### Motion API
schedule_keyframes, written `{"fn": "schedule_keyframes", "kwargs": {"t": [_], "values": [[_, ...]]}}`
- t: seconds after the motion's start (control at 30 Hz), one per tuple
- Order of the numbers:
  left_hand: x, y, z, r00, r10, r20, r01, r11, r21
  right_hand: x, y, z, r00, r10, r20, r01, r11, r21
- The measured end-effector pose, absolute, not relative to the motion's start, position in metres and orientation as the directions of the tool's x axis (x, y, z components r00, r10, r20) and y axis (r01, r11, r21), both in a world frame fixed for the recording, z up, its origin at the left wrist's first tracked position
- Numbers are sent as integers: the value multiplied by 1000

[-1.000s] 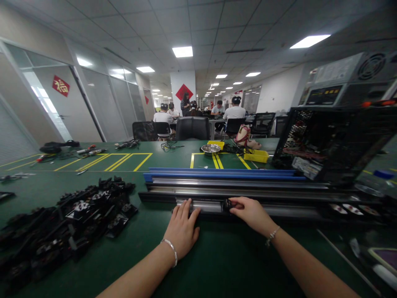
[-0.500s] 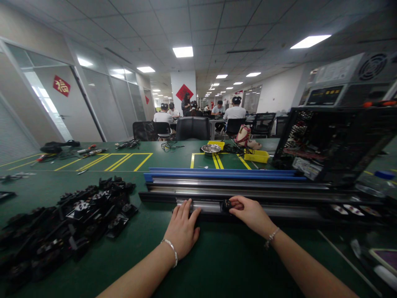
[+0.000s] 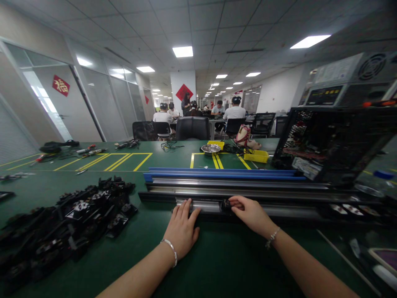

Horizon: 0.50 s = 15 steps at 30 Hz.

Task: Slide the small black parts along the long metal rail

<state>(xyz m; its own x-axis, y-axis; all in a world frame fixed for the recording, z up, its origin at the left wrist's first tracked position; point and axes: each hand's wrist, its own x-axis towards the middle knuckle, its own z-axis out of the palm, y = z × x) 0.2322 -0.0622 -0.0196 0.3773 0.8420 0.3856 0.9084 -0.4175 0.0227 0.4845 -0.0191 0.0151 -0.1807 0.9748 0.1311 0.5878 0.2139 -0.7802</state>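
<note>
My left hand (image 3: 182,231) lies on the left end of the nearest black metal rail (image 3: 285,211), fingers stretched out and spread. A shiny flat section (image 3: 207,206) of that rail shows between my two hands. My right hand (image 3: 252,213) has its thumb and fingertips pinched at a small dark block-like part (image 3: 226,204) sitting in the rail's channel. The fingers partly cover this part, so its exact kind is unclear. Farther right along the same rail lie several pale oval pieces (image 3: 353,210).
Behind the near rail run further long rails, the farthest blue (image 3: 223,174). A heap of black parts (image 3: 83,211) covers the table's left. An open computer case (image 3: 328,145) stands at right. A metal bowl (image 3: 211,149) and a yellow tray (image 3: 256,156) sit farther back. People (image 3: 235,111) sit beyond.
</note>
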Motion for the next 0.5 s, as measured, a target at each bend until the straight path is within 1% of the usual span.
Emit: {"fn": "schedule_keyframes", "kwargs": {"t": [0.2, 0.5], "values": [[232, -62, -19, 379, 842, 384, 908, -418, 18, 477, -23, 18, -262, 957, 122, 547, 251, -799], [231, -62, -21, 379, 839, 391, 907, -421, 23, 477, -26, 22, -284, 952, 113, 579, 264, -771]]}}
